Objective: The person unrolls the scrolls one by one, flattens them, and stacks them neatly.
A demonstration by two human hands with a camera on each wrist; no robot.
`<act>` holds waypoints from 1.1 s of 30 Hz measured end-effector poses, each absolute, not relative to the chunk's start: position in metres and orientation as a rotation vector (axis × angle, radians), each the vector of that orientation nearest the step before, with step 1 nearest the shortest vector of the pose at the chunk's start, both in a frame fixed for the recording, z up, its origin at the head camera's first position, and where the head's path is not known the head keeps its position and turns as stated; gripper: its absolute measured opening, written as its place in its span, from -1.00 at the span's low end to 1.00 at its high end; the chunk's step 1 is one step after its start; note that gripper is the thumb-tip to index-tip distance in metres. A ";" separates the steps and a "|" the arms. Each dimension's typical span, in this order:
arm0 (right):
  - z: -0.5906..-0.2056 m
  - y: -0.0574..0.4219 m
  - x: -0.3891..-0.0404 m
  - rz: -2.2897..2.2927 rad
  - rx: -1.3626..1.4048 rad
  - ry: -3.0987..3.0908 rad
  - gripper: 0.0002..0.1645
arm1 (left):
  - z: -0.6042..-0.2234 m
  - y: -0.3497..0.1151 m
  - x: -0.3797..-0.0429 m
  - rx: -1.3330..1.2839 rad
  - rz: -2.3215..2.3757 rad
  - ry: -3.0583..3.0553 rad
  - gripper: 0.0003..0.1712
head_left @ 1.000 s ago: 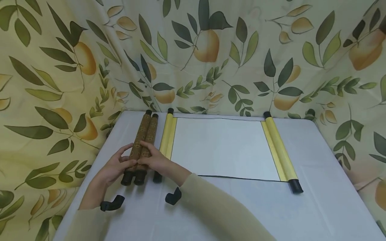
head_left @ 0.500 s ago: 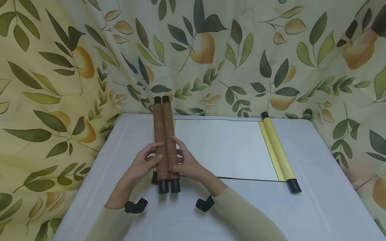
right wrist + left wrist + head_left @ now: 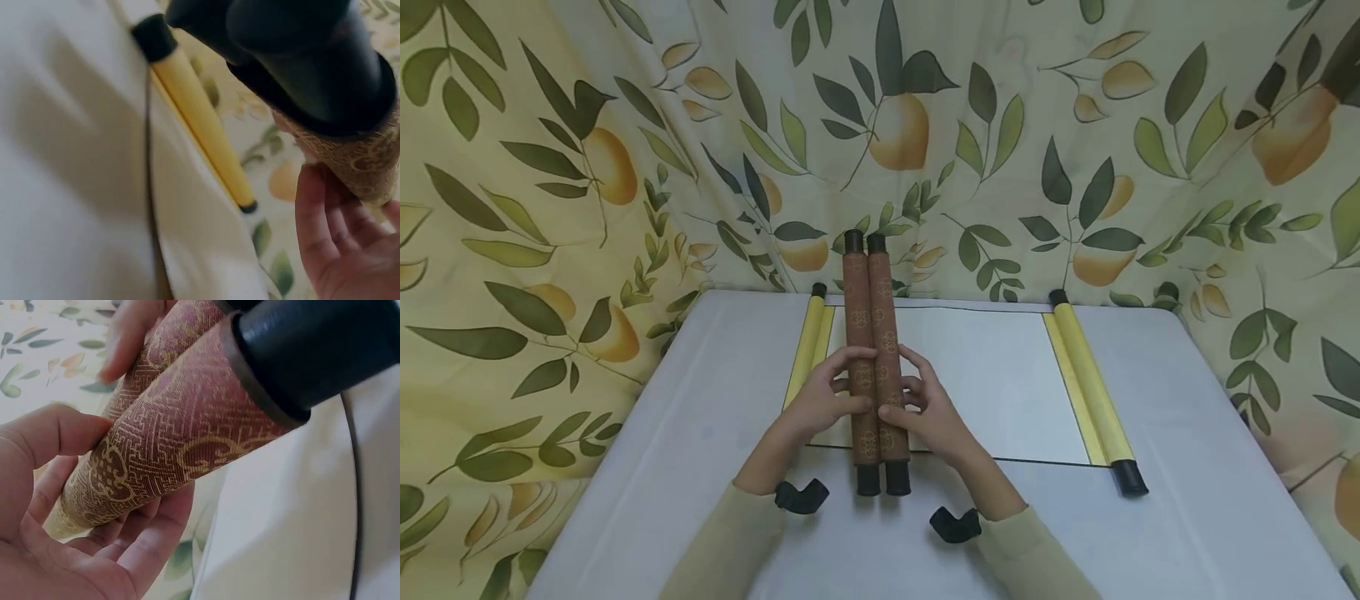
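Both hands hold a rolled-up scroll [image 3: 859, 317] with two brown rolls side by side and black end knobs. It is raised over the left part of an unrolled scroll [image 3: 992, 375], which has a white sheet and yellow rollers. My left hand [image 3: 816, 404] grips the left roll, thumb on the near face and fingers round its side. On the other roll is my right hand [image 3: 934, 421], its thumb across the front. Close up in the left wrist view, the brocade cloth [image 3: 169, 419] shows a gold pattern. Fingers of the right hand [image 3: 331, 244] curl behind the roll in the right wrist view.
The unrolled scroll lies on a white-covered table [image 3: 1195, 467], its right yellow roller [image 3: 1093, 383] ending in a black knob near the front. A leaf-and-fruit patterned curtain [image 3: 962, 192] stands behind the table and along its left side.
Both hands have lifted the brown scroll from the table's left side and carried it right, over the unrolled scroll. It has turned from slanted to nearly upright in the head view.
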State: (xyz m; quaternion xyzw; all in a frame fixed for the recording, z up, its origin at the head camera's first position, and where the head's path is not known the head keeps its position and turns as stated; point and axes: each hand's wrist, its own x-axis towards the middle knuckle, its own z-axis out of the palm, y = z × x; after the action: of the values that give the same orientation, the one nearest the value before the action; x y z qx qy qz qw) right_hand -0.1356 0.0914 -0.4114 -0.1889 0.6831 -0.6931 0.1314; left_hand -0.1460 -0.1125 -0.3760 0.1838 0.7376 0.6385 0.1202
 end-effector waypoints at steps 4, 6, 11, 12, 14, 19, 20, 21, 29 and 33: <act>-0.420 0.106 -0.142 -2.040 -0.443 2.083 -0.13 | -0.385 -0.094 -0.154 0.554 1.885 2.128 -0.31; -0.421 0.113 -0.145 -2.066 -0.387 2.099 -0.15 | -0.392 -0.086 -0.158 0.546 1.874 2.143 -0.30; -0.418 0.127 -0.152 -2.121 -0.291 2.099 -0.17 | -0.401 -0.070 -0.169 0.626 1.853 2.218 -0.28; -0.417 0.129 -0.153 -2.129 -0.276 2.091 -0.18 | -0.402 -0.068 -0.170 0.635 1.860 2.222 -0.27; -0.415 0.131 -0.154 -2.136 -0.242 2.077 -0.20 | -0.403 -0.066 -0.172 0.629 1.877 2.221 -0.26; -0.408 0.130 -0.148 -2.121 -0.175 2.018 -0.21 | -0.407 -0.065 -0.169 0.554 1.913 2.149 -0.25; -0.406 0.128 -0.146 -2.117 -0.170 2.015 -0.19 | -0.408 -0.065 -0.167 0.547 1.916 2.134 -0.25; -0.404 0.128 -0.144 -2.115 -0.167 2.013 -0.17 | -0.409 -0.065 -0.167 0.550 1.921 2.122 -0.26; -0.392 0.133 -0.141 -2.048 -0.149 2.065 -0.24 | -0.406 -0.062 -0.161 0.582 1.972 2.093 -0.29; -0.401 0.138 -0.145 -2.039 -0.193 2.046 -0.17 | -0.395 -0.060 -0.154 0.610 1.960 2.082 -0.28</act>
State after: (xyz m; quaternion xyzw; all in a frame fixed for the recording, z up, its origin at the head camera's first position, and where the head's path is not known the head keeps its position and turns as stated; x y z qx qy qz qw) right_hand -0.1445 0.1379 -0.4006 -0.0661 0.7013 -0.6990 0.1231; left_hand -0.1544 -0.0604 -0.3950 0.2074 0.7078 0.6664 0.1089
